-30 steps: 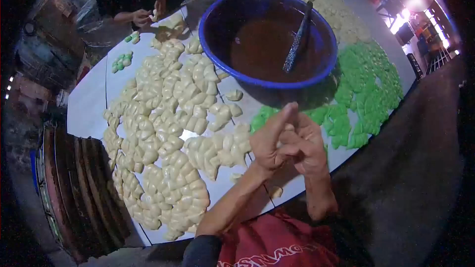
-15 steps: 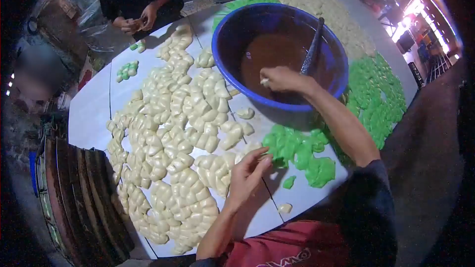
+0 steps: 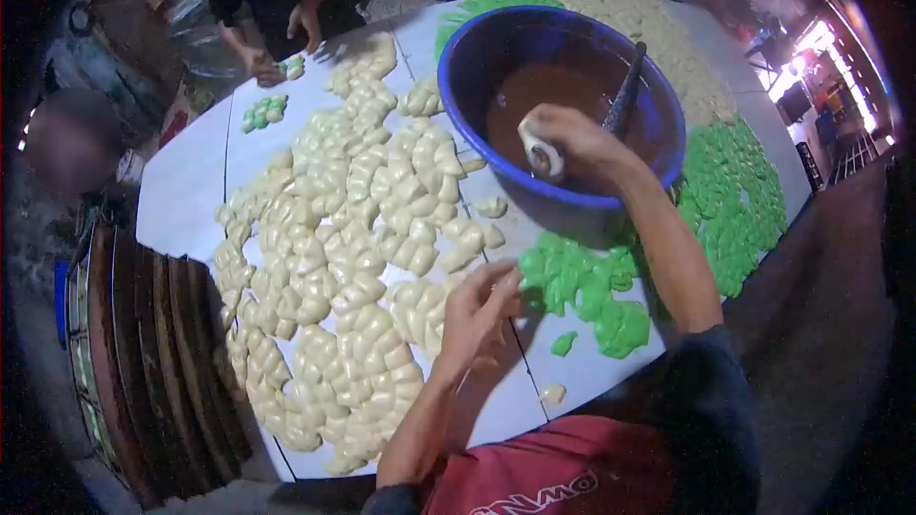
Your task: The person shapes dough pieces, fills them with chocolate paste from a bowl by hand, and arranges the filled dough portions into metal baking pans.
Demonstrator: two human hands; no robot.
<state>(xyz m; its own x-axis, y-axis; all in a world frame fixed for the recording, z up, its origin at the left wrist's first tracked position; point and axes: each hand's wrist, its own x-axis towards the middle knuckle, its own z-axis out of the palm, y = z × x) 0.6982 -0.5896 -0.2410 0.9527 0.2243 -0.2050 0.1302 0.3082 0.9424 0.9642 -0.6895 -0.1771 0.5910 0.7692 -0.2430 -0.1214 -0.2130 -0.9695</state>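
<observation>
My right hand (image 3: 575,136) is over the blue basin (image 3: 563,196), closed on a pale dough piece (image 3: 540,151) with a dark brown patch in its middle. Brown filling (image 3: 553,86) lies in the basin, and a dark-handled utensil (image 3: 625,91) leans against its inner wall. Nearer to me, my left hand (image 3: 480,313) is loosely curled with its fingers a little apart, beside green dough pieces (image 3: 584,278); nothing shows in it. Many glossy cream dough pieces (image 3: 358,229) cover the white table (image 3: 181,200) to the left of my hands.
Across the table a person in dark clothes has both hands (image 3: 303,24) by small green-and-white pieces (image 3: 262,113). More green dough (image 3: 730,200) and a beige mass (image 3: 658,33) lie at the right and back. Stacked round trays (image 3: 157,362) stand at the left.
My hands have separated; the right moved into the basin and a pale piece with a brown middle now shows in it. The left came down beside the green dough. The other person's hands have moved apart.
</observation>
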